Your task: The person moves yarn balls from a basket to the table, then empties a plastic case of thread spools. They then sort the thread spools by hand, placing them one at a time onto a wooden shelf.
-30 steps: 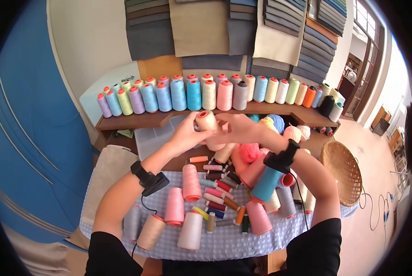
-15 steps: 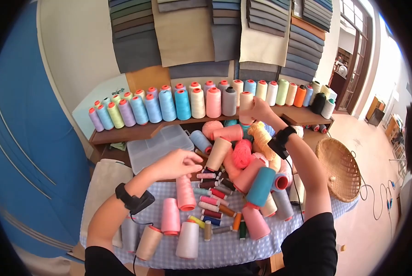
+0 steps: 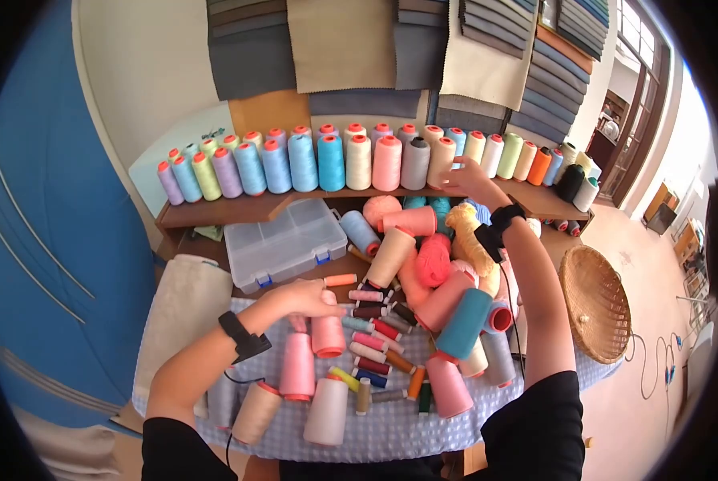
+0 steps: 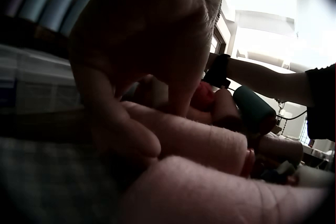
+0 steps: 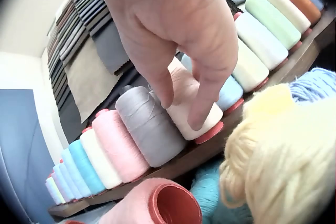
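Note:
My left hand (image 3: pixel 304 298) is over the narrow top of a salmon-pink thread cone (image 3: pixel 328 337) on the checked cloth. Its thumb and a finger pinch the cone (image 4: pixel 205 139) from both sides in the left wrist view. Beside it stands a lighter pink thread cone (image 3: pixel 298 367). At the shelf my right hand (image 3: pixel 473 181) is by a peach thread cone (image 3: pixel 439 164), which stands in the front row right of a grey cone (image 5: pixel 149 127). In the right wrist view, loosely extended fingers (image 5: pixel 198 111) lie against the peach cone's front.
Rows of coloured cones line the curved wooden shelf (image 3: pixel 239 207). Below lie a clear plastic case (image 3: pixel 283 240), yarn including a yellow skein (image 3: pixel 471 240), a teal cone (image 3: pixel 464 325) and several small spools. A wicker basket (image 3: pixel 595 305) leans at the right edge.
The peach cone went from between both hands to the shelf's front row with the right hand. The left hand came down to the salmon-pink cone and took hold of its top.

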`<control>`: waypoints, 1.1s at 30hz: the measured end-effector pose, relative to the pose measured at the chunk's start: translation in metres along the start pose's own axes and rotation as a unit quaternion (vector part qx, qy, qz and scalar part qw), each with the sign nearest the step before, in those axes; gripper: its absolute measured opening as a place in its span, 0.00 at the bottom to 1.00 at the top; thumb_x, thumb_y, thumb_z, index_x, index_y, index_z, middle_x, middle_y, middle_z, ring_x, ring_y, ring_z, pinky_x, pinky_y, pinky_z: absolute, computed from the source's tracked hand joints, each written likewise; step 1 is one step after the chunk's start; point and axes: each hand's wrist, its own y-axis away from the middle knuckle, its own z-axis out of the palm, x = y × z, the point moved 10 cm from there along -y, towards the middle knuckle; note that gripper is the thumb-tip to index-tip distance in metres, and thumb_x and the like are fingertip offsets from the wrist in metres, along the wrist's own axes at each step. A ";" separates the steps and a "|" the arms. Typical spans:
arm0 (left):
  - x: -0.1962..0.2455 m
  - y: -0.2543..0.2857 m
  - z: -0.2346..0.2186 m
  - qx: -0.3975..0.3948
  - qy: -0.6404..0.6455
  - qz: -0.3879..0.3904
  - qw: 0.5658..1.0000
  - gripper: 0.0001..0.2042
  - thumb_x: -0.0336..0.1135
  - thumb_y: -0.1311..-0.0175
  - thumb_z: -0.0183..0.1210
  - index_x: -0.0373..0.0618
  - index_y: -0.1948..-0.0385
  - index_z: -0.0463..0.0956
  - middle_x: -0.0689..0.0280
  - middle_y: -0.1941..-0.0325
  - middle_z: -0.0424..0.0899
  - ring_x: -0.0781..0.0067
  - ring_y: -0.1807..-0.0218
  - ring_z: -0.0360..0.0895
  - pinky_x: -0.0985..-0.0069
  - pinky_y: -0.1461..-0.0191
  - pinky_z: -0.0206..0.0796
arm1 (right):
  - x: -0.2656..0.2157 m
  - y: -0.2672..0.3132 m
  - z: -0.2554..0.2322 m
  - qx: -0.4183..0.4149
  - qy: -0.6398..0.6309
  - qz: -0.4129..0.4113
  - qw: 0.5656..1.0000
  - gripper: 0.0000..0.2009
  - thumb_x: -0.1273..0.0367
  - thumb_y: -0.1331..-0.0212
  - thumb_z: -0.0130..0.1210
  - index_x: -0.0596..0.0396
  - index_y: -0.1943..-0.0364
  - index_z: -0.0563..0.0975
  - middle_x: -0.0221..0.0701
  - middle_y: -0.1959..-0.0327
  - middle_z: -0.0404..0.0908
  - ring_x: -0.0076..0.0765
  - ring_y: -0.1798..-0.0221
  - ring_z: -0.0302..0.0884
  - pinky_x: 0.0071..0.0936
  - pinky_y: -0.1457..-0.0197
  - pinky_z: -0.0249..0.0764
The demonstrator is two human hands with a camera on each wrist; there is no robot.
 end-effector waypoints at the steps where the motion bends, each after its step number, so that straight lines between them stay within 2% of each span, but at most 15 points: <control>1: -0.009 -0.015 0.007 -0.007 -0.034 0.010 0.999 0.24 0.53 0.53 0.63 0.38 0.65 0.76 0.56 0.70 0.80 0.66 0.76 0.81 0.71 0.75 0.77 | -0.002 0.007 0.001 -0.018 -0.022 -0.016 0.999 0.25 0.75 0.44 0.55 0.62 0.44 0.58 0.40 0.58 0.77 0.39 0.62 0.80 0.36 0.56 0.80; 2: -0.016 -0.023 0.010 -0.006 0.002 0.003 1.000 0.21 0.50 0.53 0.64 0.39 0.68 0.76 0.58 0.70 0.80 0.68 0.75 0.80 0.71 0.75 0.77 | -0.010 0.015 0.009 -0.108 -0.024 -0.090 0.990 0.24 0.75 0.42 0.51 0.60 0.42 0.56 0.41 0.55 0.76 0.39 0.59 0.79 0.37 0.53 0.78; 3: -0.025 -0.027 0.013 -0.005 0.039 -0.007 0.999 0.18 0.47 0.53 0.65 0.40 0.72 0.77 0.60 0.71 0.80 0.70 0.74 0.80 0.71 0.74 0.77 | 0.001 0.009 -0.002 -0.068 -0.018 -0.059 0.996 0.23 0.71 0.42 0.54 0.60 0.43 0.61 0.40 0.61 0.79 0.36 0.64 0.80 0.34 0.57 0.79; 5: -0.007 -0.017 0.007 0.012 0.104 0.082 0.991 0.19 0.43 0.52 0.65 0.36 0.67 0.74 0.61 0.70 0.79 0.71 0.71 0.79 0.72 0.74 0.77 | -0.029 0.039 0.001 0.078 0.280 0.045 0.956 0.20 0.64 0.44 0.57 0.61 0.51 0.71 0.36 0.69 0.79 0.31 0.70 0.80 0.29 0.65 0.79; 6: -0.004 -0.008 -0.004 0.050 0.097 0.071 0.991 0.22 0.44 0.51 0.65 0.35 0.62 0.71 0.60 0.67 0.78 0.72 0.70 0.79 0.73 0.73 0.77 | -0.049 0.049 0.013 0.064 0.354 -0.023 0.933 0.19 0.58 0.46 0.58 0.62 0.60 0.77 0.31 0.75 0.78 0.25 0.76 0.78 0.23 0.71 0.77; 9: 0.004 -0.001 -0.033 0.117 0.138 0.120 0.976 0.37 0.47 0.53 0.66 0.34 0.44 0.59 0.54 0.57 0.77 0.65 0.62 0.80 0.72 0.70 0.77 | -0.080 0.105 0.098 -0.110 0.406 -0.100 0.902 0.20 0.57 0.45 0.57 0.63 0.61 0.77 0.28 0.74 0.78 0.23 0.76 0.76 0.20 0.74 0.74; 11: 0.032 0.026 -0.044 0.131 0.178 0.120 0.968 0.36 0.47 0.53 0.66 0.36 0.46 0.60 0.51 0.50 0.73 0.64 0.56 0.78 0.73 0.68 0.76 | -0.090 0.165 0.155 -0.204 0.356 -0.094 0.907 0.20 0.58 0.45 0.56 0.62 0.59 0.77 0.29 0.73 0.79 0.26 0.74 0.76 0.24 0.70 0.74; 13: 0.065 0.043 -0.067 0.217 0.199 0.273 0.916 0.34 0.46 0.50 0.66 0.38 0.45 0.60 0.49 0.45 0.70 0.64 0.53 0.77 0.71 0.63 0.76 | -0.087 0.187 0.188 -0.224 0.344 -0.240 0.880 0.28 0.52 0.53 0.62 0.62 0.55 0.75 0.37 0.67 0.79 0.32 0.66 0.76 0.28 0.63 0.72; 17: 0.088 0.058 -0.065 0.288 0.174 0.341 0.878 0.34 0.44 0.48 0.65 0.39 0.42 0.58 0.49 0.44 0.70 0.59 0.53 0.77 0.67 0.53 0.71 | -0.085 0.198 0.192 -0.210 0.364 -0.155 0.894 0.25 0.58 0.52 0.61 0.58 0.51 0.74 0.38 0.63 0.80 0.34 0.60 0.77 0.27 0.54 0.72; 19: 0.079 0.058 -0.055 0.263 0.219 0.316 0.885 0.37 0.45 0.49 0.65 0.39 0.40 0.55 0.50 0.51 0.76 0.56 0.55 0.79 0.67 0.55 0.71 | -0.088 0.184 0.170 -0.181 0.397 -0.149 0.888 0.27 0.58 0.55 0.63 0.62 0.53 0.73 0.38 0.62 0.80 0.32 0.58 0.77 0.27 0.54 0.72; 20: 0.071 0.058 -0.047 0.243 0.113 0.285 0.921 0.34 0.45 0.46 0.63 0.39 0.41 0.57 0.53 0.56 0.79 0.62 0.57 0.80 0.69 0.56 0.72 | -0.072 0.161 0.150 -0.178 0.266 -0.140 0.937 0.25 0.58 0.55 0.63 0.63 0.58 0.74 0.36 0.65 0.80 0.28 0.61 0.77 0.28 0.57 0.73; 23: 0.037 0.059 -0.021 0.148 -0.165 0.148 0.964 0.30 0.52 0.46 0.61 0.36 0.49 0.69 0.55 0.69 0.82 0.62 0.63 0.81 0.69 0.57 0.71 | -0.086 0.119 0.058 0.039 0.394 -0.110 0.912 0.25 0.56 0.57 0.65 0.62 0.61 0.74 0.35 0.68 0.80 0.25 0.64 0.77 0.26 0.63 0.75; 25: 0.003 0.052 -0.012 0.165 -0.224 0.097 0.955 0.31 0.58 0.49 0.60 0.36 0.56 0.74 0.54 0.66 0.82 0.54 0.62 0.80 0.65 0.56 0.71 | -0.081 0.085 0.004 0.171 0.469 -0.071 0.864 0.31 0.49 0.61 0.65 0.62 0.59 0.73 0.45 0.62 0.80 0.45 0.57 0.80 0.34 0.55 0.75; 31: -0.013 0.041 -0.005 0.126 -0.262 0.041 0.956 0.37 0.63 0.54 0.60 0.36 0.53 0.73 0.49 0.66 0.82 0.55 0.66 0.82 0.66 0.60 0.74 | -0.035 0.012 -0.066 0.273 0.392 -0.045 0.877 0.30 0.51 0.59 0.63 0.63 0.57 0.73 0.50 0.55 0.77 0.53 0.51 0.75 0.39 0.49 0.71; 33: -0.031 0.040 0.018 -0.027 -0.163 -0.053 0.985 0.37 0.65 0.56 0.59 0.31 0.62 0.74 0.45 0.66 0.80 0.58 0.70 0.82 0.68 0.69 0.75 | -0.022 0.002 -0.060 0.221 0.388 -0.044 0.894 0.29 0.52 0.59 0.63 0.62 0.58 0.73 0.51 0.56 0.77 0.54 0.51 0.75 0.39 0.49 0.71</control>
